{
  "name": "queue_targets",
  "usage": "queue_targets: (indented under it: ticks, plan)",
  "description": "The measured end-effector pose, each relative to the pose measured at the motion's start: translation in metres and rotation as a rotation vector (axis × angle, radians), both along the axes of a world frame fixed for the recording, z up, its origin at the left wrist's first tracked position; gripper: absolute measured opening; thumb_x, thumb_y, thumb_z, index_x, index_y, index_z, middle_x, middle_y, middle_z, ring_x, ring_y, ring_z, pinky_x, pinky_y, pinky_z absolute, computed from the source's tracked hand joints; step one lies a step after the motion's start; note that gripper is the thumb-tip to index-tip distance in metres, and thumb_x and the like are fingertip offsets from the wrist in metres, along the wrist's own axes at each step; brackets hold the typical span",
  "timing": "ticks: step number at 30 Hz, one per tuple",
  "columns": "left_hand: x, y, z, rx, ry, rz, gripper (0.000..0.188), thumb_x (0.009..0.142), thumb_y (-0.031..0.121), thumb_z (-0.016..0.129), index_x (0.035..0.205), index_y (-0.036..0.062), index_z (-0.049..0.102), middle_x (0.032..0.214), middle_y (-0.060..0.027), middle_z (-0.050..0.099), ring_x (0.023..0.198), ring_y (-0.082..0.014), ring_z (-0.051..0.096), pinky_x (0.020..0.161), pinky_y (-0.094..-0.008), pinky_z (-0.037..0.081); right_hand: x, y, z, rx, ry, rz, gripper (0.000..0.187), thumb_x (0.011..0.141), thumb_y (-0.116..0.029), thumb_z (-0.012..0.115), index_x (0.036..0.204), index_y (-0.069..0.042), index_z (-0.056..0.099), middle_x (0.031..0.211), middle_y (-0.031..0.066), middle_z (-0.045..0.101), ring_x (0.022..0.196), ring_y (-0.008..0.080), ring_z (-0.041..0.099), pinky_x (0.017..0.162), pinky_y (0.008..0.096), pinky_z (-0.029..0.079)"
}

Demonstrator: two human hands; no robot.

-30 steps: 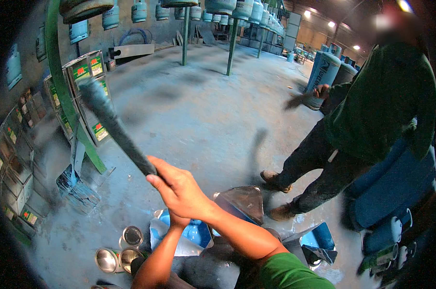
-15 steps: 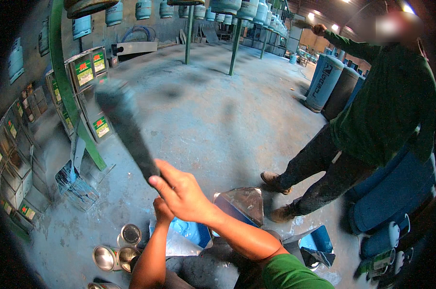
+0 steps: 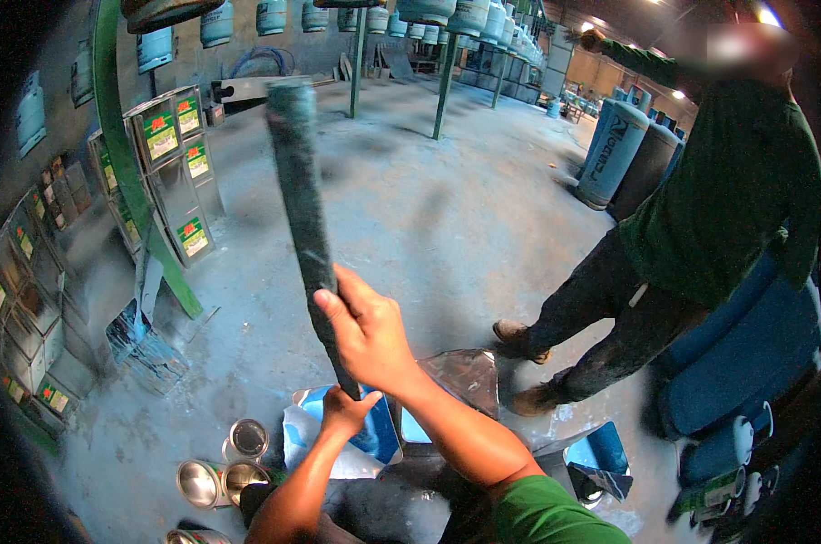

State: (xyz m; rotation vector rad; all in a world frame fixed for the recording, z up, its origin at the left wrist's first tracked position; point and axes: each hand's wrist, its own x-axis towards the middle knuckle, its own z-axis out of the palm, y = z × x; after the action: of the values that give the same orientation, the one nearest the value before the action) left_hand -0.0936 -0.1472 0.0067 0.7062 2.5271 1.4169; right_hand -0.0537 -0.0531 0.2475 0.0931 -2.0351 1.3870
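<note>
A long dark stick (image 3: 303,199), broad at its blue-stained top and narrower below, stands tilted in front of me. My right hand (image 3: 371,334) wraps round its lower half, thumb along the side. Below it, my left hand (image 3: 348,413) is closed round the stick's bottom end. Beneath the hands an open square tin (image 3: 303,399) holds bright blue paint; my left wrist covers part of it. A second open tin (image 3: 460,372), brownish inside with blue at its near side, sits just to the right.
Round empty cans (image 3: 199,483) stand at lower left. A co-worker in dark green (image 3: 714,190) stands close on the right, one arm raised. Blue gas cylinders (image 3: 610,159) stand behind; others hang overhead (image 3: 424,9). Stacked square tins (image 3: 170,172) and a green post (image 3: 125,163) are left.
The stick has swung rightward and is now more upright. Both my hands have moved right with it, still gripping. The co-worker's raised arm has shifted slightly left and up.
</note>
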Motion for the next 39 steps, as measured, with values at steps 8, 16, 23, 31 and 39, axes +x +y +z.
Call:
queue_targets:
  ticks: [8, 16, 23, 31, 39]
  plan:
    - [-0.041, -0.018, 0.002, 0.078, 0.267, 0.151, 0.030, 0.077, 0.029, 0.077, 0.083, 0.0011, 0.067, 0.078, -0.0194, 0.070, 0.075, -0.0384, 0.069, 0.067, -0.0462, 0.052, 0.006, -0.008, -0.004, -0.002, 0.054, 0.086, 0.027, 0.099, -0.019, 0.058, 0.120, -0.001, 0.059, 0.078, 0.0175, 0.061, 0.070, 0.0193, 0.064, 0.064, 0.0343, 0.050]
    - [-0.026, 0.008, 0.008, 0.352, 0.335, 0.041, 0.026, 0.081, 0.027, 0.074, 0.090, 0.0030, 0.070, 0.083, -0.0201, 0.071, 0.081, -0.0355, 0.070, 0.068, -0.0432, 0.052, 0.015, -0.024, -0.003, 0.114, 0.123, 0.152, 0.035, 0.097, -0.017, 0.059, 0.129, -0.002, 0.055, 0.088, 0.0238, 0.064, 0.085, 0.0392, 0.065, 0.073, 0.0421, 0.052]
    - [0.015, 0.018, 0.023, 0.260, 0.134, 0.039, 0.035, 0.075, 0.032, 0.080, 0.084, 0.0007, 0.068, 0.076, -0.0183, 0.069, 0.075, -0.0362, 0.069, 0.066, -0.0436, 0.052, 0.007, -0.004, 0.000, 0.074, 0.107, -0.065, 0.033, 0.097, -0.022, 0.061, 0.124, -0.002, 0.060, 0.073, 0.0155, 0.061, 0.066, 0.0209, 0.064, 0.063, 0.0336, 0.050]
    - [-0.027, -0.013, 0.011, -0.060, 0.091, 0.008, 0.045, 0.072, 0.035, 0.083, 0.097, 0.0005, 0.068, 0.089, -0.0214, 0.071, 0.087, -0.0392, 0.069, 0.076, -0.0445, 0.053, 0.004, 0.001, -0.001, -0.043, 0.031, -0.011, 0.033, 0.100, -0.019, 0.058, 0.127, -0.002, 0.058, 0.081, 0.0120, 0.065, 0.075, 0.0115, 0.060, 0.067, 0.0306, 0.050]
    - [-0.039, 0.004, 0.000, 0.398, 0.391, 0.038, 0.026, 0.080, 0.027, 0.074, 0.089, 0.0036, 0.070, 0.082, -0.0187, 0.072, 0.083, -0.0367, 0.070, 0.069, -0.0455, 0.052, 0.018, -0.016, -0.003, 0.029, 0.047, 0.186, 0.033, 0.097, -0.015, 0.058, 0.127, -0.001, 0.055, 0.099, 0.0251, 0.065, 0.094, 0.0428, 0.065, 0.079, 0.0429, 0.052]
